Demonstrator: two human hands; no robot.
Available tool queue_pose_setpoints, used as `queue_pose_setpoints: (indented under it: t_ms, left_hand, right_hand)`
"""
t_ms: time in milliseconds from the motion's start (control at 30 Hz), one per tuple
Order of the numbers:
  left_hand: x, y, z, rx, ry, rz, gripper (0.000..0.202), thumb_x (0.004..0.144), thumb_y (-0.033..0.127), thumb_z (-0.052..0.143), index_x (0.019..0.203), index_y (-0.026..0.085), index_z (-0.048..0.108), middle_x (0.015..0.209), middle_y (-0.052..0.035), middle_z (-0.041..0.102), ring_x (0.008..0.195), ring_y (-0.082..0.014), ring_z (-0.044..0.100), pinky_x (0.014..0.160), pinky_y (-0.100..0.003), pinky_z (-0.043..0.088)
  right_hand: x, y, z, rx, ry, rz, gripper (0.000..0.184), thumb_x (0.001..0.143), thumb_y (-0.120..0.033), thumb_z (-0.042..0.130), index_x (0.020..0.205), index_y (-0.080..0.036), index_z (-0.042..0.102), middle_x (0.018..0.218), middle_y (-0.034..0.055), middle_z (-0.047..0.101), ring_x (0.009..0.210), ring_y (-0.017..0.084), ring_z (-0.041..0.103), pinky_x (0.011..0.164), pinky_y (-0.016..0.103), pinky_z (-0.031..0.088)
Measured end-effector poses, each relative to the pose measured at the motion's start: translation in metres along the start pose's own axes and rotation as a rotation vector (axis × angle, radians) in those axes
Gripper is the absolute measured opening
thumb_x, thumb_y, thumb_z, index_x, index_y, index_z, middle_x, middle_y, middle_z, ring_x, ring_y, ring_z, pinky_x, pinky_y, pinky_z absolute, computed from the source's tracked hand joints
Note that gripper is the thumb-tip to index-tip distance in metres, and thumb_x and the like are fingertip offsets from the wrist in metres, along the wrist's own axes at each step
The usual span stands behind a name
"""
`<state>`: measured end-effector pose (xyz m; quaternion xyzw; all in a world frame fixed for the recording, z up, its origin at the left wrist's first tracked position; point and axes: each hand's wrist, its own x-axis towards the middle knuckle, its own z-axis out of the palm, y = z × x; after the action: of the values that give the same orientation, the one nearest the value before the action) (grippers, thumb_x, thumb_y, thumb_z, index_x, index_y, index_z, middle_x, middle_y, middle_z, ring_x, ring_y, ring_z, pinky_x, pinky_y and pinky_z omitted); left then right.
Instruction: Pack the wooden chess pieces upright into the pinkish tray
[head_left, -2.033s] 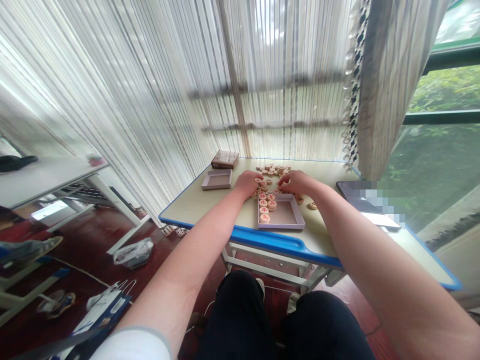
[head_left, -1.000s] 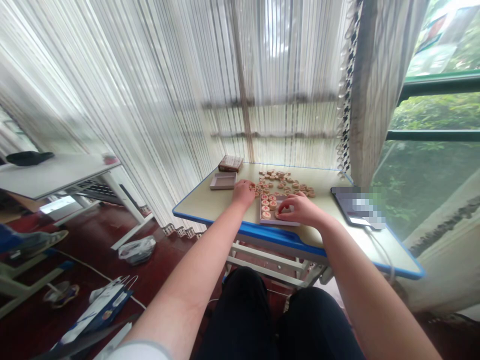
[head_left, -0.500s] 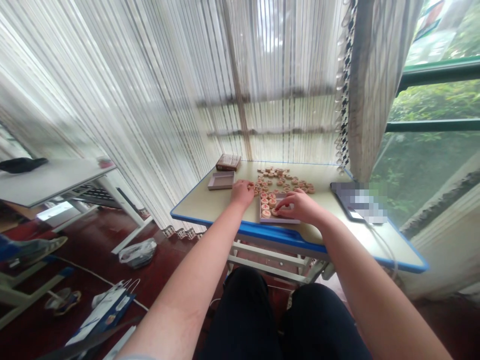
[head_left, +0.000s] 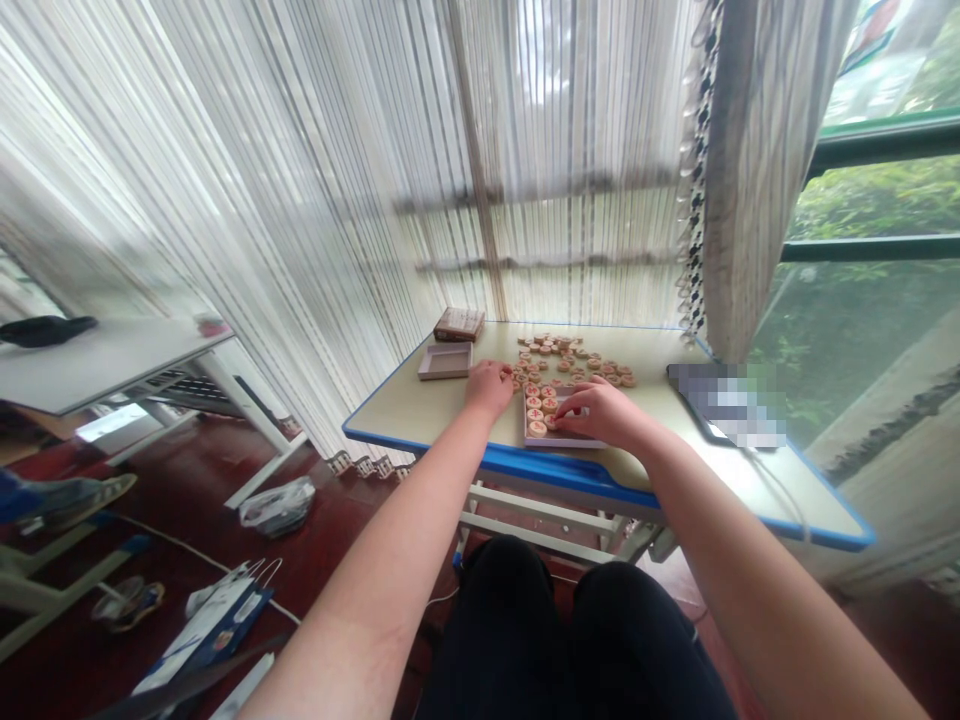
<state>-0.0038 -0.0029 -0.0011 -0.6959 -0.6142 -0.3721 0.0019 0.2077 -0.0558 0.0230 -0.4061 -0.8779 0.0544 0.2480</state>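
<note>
Round wooden Chinese chess pieces (head_left: 551, 345) with red markings lie loose on the desk. A shallow box tray (head_left: 574, 443) near the front edge holds several pieces (head_left: 535, 414) laid flat in rows at its left side. My right hand (head_left: 600, 408) reaches over the tray, thumb and fingertips closed on a chess piece (head_left: 551, 422) in the second column. My left hand (head_left: 490, 386) rests at the left edge of the loose pieces, beside the tray. Its fingers are curled together against the pieces, and what they pinch is hidden.
A second shallow tray (head_left: 446, 361) and a brown patterned box (head_left: 459, 324) sit at the desk's back left. A dark flat device (head_left: 694, 400), partly blurred out, lies at the right with a cable. String curtains (head_left: 570, 230) hang behind the desk (head_left: 397, 405).
The view has shifted slightly, so the desk appears a little further right. My right fingers stay at the piece in the tray; my left hand remains by the loose pieces.
</note>
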Motion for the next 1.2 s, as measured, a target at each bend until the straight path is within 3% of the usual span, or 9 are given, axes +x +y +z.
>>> queue_pose_setpoints:
  t_ms: [233,400,500,600,733,967,1200]
  left_hand:
    - [0.004,0.004,0.003,0.012,-0.069,0.096,0.03,0.081,0.018,0.042,0.098,0.02,0.068,0.11,-0.0035,0.064,0.107,-0.0182,0.052,0.098,-0.031,0.037]
    - [0.01,0.01,0.005,0.024,-0.253,0.149,0.039,0.087,0.031,0.035,0.119,0.031,0.056,0.132,0.0046,0.05,0.129,-0.0221,0.032,0.107,-0.043,0.025]
    - [0.015,0.014,0.007,0.042,-0.333,0.15,0.04,0.09,0.036,0.029,0.119,0.034,0.055,0.133,0.0059,0.049,0.133,-0.0225,0.026,0.107,-0.048,0.019]
    - [0.019,0.018,0.009,0.049,-0.373,0.152,0.04,0.09,0.037,0.027,0.11,0.033,0.061,0.126,0.0036,0.055,0.128,-0.0216,0.034,0.106,-0.047,0.021]
    - [0.02,0.018,0.008,0.069,-0.308,0.185,0.036,0.087,0.034,0.034,0.1,0.025,0.066,0.115,-0.0027,0.062,0.115,-0.0197,0.045,0.101,-0.037,0.03]
    - [0.017,0.012,0.007,0.159,-0.214,0.097,0.03,0.081,0.031,0.044,0.096,0.028,0.068,0.109,-0.0065,0.061,0.108,-0.029,0.046,0.093,-0.047,0.032]
    - [0.016,0.009,0.01,0.13,-0.228,0.089,0.027,0.08,0.027,0.044,0.094,0.027,0.068,0.103,-0.0036,0.067,0.107,-0.0263,0.05,0.09,-0.043,0.034]
  right_hand:
    - [-0.001,-0.005,-0.004,0.024,0.011,-0.001,0.02,0.073,-0.041,0.064,0.079,-0.025,0.074,0.077,0.0044,0.066,0.08,0.02,0.054,0.076,0.031,0.039]
    - [-0.001,-0.005,-0.006,-0.004,0.07,0.026,0.02,0.074,-0.039,0.062,0.077,-0.023,0.073,0.071,0.0042,0.064,0.075,0.019,0.054,0.077,0.032,0.039]
    - [-0.002,-0.004,-0.008,-0.019,0.102,0.046,0.019,0.077,-0.035,0.058,0.079,-0.022,0.072,0.071,0.0036,0.064,0.074,0.018,0.054,0.078,0.032,0.039]
    - [-0.003,-0.002,-0.009,-0.03,0.139,0.071,0.02,0.078,-0.033,0.055,0.081,-0.022,0.072,0.073,0.004,0.064,0.076,0.019,0.054,0.076,0.032,0.039]
    - [-0.005,-0.002,-0.009,-0.045,0.157,0.085,0.02,0.078,-0.032,0.054,0.08,-0.021,0.071,0.073,0.0041,0.064,0.075,0.019,0.054,0.075,0.031,0.039]
    - [-0.005,0.002,-0.008,-0.044,0.161,0.095,0.019,0.077,-0.031,0.054,0.079,-0.021,0.07,0.073,0.0034,0.065,0.073,0.018,0.054,0.074,0.03,0.039]
    - [-0.006,0.004,-0.006,-0.048,0.176,0.09,0.02,0.077,-0.03,0.053,0.078,-0.02,0.07,0.072,0.0034,0.065,0.073,0.018,0.053,0.072,0.029,0.039]
